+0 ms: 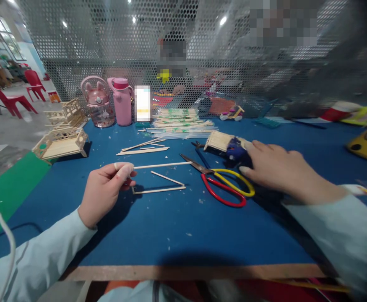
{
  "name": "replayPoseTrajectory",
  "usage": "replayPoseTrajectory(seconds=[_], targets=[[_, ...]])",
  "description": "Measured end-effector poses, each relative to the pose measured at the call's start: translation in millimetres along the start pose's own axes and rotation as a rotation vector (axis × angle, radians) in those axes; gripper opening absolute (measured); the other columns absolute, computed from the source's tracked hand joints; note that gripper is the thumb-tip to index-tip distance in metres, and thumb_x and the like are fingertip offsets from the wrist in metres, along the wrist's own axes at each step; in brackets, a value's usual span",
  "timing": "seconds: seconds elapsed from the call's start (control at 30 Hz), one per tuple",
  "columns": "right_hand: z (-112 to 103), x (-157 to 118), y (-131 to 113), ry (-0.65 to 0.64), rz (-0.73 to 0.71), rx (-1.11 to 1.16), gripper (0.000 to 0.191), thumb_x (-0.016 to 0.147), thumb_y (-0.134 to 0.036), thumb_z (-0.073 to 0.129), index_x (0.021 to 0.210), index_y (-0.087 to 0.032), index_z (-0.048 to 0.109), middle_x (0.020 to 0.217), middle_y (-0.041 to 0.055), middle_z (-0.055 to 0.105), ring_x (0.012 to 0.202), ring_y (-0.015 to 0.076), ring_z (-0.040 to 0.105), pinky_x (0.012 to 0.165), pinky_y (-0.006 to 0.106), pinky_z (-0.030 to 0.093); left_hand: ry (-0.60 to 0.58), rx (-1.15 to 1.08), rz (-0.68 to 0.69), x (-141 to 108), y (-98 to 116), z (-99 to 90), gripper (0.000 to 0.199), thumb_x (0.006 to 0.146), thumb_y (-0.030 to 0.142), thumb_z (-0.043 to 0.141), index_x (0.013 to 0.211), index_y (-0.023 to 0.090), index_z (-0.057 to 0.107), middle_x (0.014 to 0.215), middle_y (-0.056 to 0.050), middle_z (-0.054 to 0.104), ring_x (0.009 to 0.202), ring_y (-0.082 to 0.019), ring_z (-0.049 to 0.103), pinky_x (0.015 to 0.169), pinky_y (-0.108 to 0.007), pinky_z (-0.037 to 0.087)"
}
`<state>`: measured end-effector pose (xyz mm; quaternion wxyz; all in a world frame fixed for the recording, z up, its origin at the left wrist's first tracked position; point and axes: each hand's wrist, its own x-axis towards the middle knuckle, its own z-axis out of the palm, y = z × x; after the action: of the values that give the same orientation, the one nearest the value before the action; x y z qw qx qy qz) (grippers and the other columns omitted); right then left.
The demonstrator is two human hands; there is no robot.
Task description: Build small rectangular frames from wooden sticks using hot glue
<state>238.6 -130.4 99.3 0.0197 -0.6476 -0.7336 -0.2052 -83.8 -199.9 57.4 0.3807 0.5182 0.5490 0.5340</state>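
the left hand [103, 188] pinches one end of a thin wooden stick [162, 165] between its fingers, holding it level above the blue surface [133, 239]. just below it on the surface lies an open, three-sided stick frame [160, 191]. the stick's far tip overlaps the blades of the scissors [206, 170], which have one red and one yellow handle; whether they touch, i cannot tell. the right hand [273, 165] lies over a dark blue object [234, 149], its fingers curved around it, though i cannot tell how firmly they grip. beside that object stands a small wooden model [216, 140]. loose sticks [145, 150] lie beyond the left hand.
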Motion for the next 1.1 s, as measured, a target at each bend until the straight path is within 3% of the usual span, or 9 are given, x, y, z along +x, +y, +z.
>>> replayPoseTrajectory(seconds=[0.07,0.13,0.2,0.27,0.37,0.53,0.63,0.87,1.1], targets=[[-9,-8,-20,-0.072,-0.097,0.040,0.026,0.076,-0.027,0.047,0.087,-0.015,0.067,0.097,0.0171,0.067,0.085,0.0316,0.061,0.062,0.039,0.044,0.002,-0.001,-0.010,0,0,-0.5,0.033,0.073,0.046,0.062,0.079,0.014,0.067,0.072,-0.004,0.068,0.057,-0.012,0.062,0.053,-0.021,0.050],[-14,-12,-48,-0.212,-0.259,0.370,0.027,0.081,-0.029,0.043,0.082,-0.021,0.069,0.088,0.0076,0.070,0.079,0.0235,0.063,0.070,0.036,0.046,0.008,0.003,-0.018,0,1,-0.7,0.033,0.073,0.046,0.062,0.079,0.014,0.067,0.073,-0.004,0.068,0.057,-0.012,0.062,0.053,-0.021,0.049],[-9,-9,-77,-0.236,-0.382,0.617,0.024,0.081,-0.030,0.046,0.080,-0.022,0.069,0.086,0.0040,0.071,0.076,0.0198,0.063,0.070,0.032,0.047,0.016,0.011,-0.019,0,1,-0.7,0.033,0.073,0.046,0.062,0.080,0.014,0.067,0.073,-0.004,0.068,0.057,-0.012,0.062,0.053,-0.021,0.049],[2,-1,-101,-0.190,-0.415,0.735,0.020,0.079,-0.031,0.053,0.081,-0.021,0.070,0.079,0.0035,0.070,0.072,0.0184,0.062,0.068,0.030,0.046,0.020,0.019,-0.019,0,1,-0.6,0.034,0.073,0.046,0.061,0.079,0.014,0.067,0.073,-0.005,0.068,0.057,-0.012,0.062,0.053,-0.020,0.049],[20,9,-120,-0.248,-0.375,0.868,0.013,0.071,-0.027,0.063,0.074,-0.017,0.069,0.075,0.0037,0.069,0.065,0.0153,0.060,0.061,0.025,0.045,0.013,0.021,-0.019,0,0,-0.6,0.034,0.074,0.047,0.061,0.079,0.013,0.067,0.073,-0.005,0.068,0.057,-0.012,0.062,0.053,-0.021,0.049],[26,4,-112,-0.244,-0.336,0.869,0.011,0.072,-0.015,0.056,0.066,-0.017,0.066,0.069,0.0025,0.067,0.065,0.0139,0.059,0.061,0.023,0.042,0.008,0.017,-0.021,1,-2,-1.0,0.035,0.074,0.047,0.060,0.081,0.013,0.067,0.075,-0.006,0.068,0.058,-0.012,0.062,0.053,-0.021,0.050],[23,-5,-99,-0.190,-0.284,0.868,0.011,0.075,-0.018,0.054,0.071,-0.017,0.064,0.073,0.0027,0.067,0.067,0.0146,0.058,0.062,0.024,0.041,0.013,0.018,-0.023,1,-3,-1.5,0.035,0.074,0.047,0.060,0.081,0.013,0.067,0.074,-0.005,0.068,0.058,-0.012,0.062,0.053,-0.020,0.049],[23,-22,-87,-0.136,-0.049,1.181,0.015,0.077,-0.033,0.055,0.076,-0.019,0.061,0.067,0.0005,0.063,0.061,0.0136,0.055,0.059,0.025,0.042,0.037,0.051,-0.020,2,-3,-3.8,0.035,0.074,0.047,0.061,0.080,0.013,0.067,0.075,-0.005,0.068,0.057,-0.011,0.062,0.052,-0.019,0.049],[23,-24,-94,-0.167,0.031,1.414,0.016,0.072,-0.034,0.060,0.073,-0.018,0.062,0.063,0.0000,0.060,0.058,0.0118,0.053,0.058,0.025,0.043,0.049,0.086,0.004,1,-2,-4.7,0.037,0.073,0.048,0.061,0.080,0.012,0.067,0.076,-0.007,0.068,0.057,-0.013,0.062,0.052,-0.022,0.050]])
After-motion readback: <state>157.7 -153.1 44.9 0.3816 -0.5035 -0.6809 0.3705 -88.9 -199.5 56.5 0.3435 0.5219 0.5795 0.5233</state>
